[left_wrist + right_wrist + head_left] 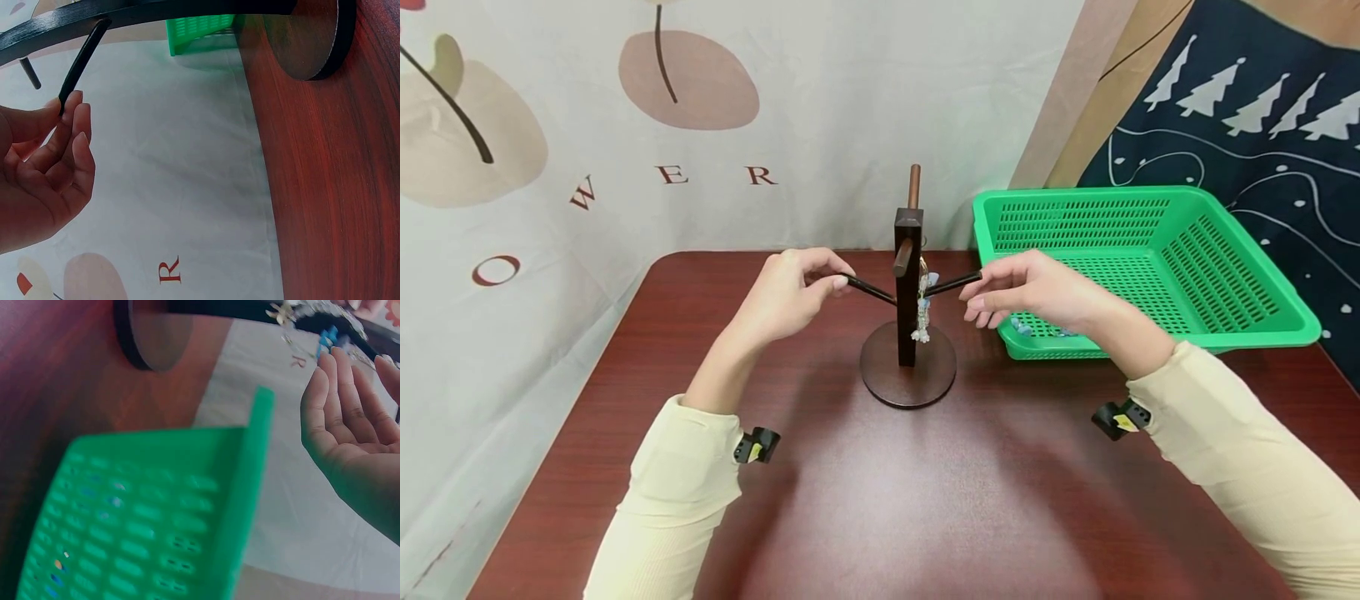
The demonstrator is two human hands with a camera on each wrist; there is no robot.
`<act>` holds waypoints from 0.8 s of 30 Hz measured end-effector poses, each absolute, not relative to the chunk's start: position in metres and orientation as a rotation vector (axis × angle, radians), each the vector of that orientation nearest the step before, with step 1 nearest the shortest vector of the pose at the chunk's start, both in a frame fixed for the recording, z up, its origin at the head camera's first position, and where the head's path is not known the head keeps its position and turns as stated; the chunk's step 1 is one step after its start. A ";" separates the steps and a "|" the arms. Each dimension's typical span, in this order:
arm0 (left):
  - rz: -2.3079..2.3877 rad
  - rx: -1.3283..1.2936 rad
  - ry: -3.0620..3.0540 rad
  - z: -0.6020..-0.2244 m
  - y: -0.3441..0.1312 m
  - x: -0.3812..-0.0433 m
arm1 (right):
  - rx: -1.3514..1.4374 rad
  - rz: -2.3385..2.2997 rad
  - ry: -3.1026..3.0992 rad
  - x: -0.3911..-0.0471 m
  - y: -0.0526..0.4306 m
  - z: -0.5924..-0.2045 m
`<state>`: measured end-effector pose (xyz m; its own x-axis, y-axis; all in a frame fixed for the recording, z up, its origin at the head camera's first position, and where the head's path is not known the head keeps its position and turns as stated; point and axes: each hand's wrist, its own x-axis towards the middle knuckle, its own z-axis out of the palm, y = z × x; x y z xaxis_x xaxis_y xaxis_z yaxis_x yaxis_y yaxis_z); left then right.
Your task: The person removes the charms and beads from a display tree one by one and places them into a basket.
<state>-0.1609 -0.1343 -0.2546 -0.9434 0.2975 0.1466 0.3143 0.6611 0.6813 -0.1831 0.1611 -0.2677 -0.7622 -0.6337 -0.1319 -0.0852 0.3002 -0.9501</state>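
A dark wooden stand with several pegs rises from a round base. My left hand pinches the tip of its left peg between thumb and fingers, seen also in the left wrist view. At the tip of the right peg is my right hand; its fingers are extended in the right wrist view, and firm contact is unclear. Close to the post, a beaded loop with blue and clear pieces, like a bracelet, hangs from the right peg. Part of it is behind the post.
A green plastic basket stands at the right, behind my right forearm. Small blue pieces lie inside its near corner. The dark red tabletop spreads in front of the stand, with a printed white cloth behind.
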 end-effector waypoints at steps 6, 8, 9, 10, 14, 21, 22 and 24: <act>-1.190 -0.503 -2.847 -0.253 -0.133 -0.161 | -0.652 -1.422 2.069 -0.179 0.147 -0.278; -1.200 -0.492 -2.853 -0.253 -0.134 -0.161 | -0.656 -1.424 2.042 -0.179 0.143 -0.280; -1.206 -0.486 -2.857 -0.253 -0.134 -0.161 | -0.663 -1.424 2.030 -0.179 0.141 -0.281; -1.211 -0.483 -2.860 -0.253 -0.134 -0.161 | -0.660 -1.425 2.018 -0.179 0.138 -0.281; -1.238 -0.479 -2.872 -0.253 -0.135 -0.161 | -0.639 -1.434 2.006 -0.177 0.132 -0.283; -1.265 -0.484 -2.874 -0.254 -0.136 -0.162 | -0.583 -1.500 2.041 -0.174 0.123 -0.290; -1.265 -0.486 -2.873 -0.254 -0.136 -0.162 | -0.571 -1.516 2.041 -0.174 0.122 -0.291; -1.265 -0.489 -2.872 -0.255 -0.136 -0.162 | -0.553 -1.542 2.043 -0.173 0.119 -0.293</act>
<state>-0.1617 -0.1359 -0.2545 -0.9521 0.2919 0.0913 0.2644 0.6354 0.7255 -0.1734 0.1192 -0.2931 -0.7832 -0.6015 -0.1573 -0.0135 0.2694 -0.9629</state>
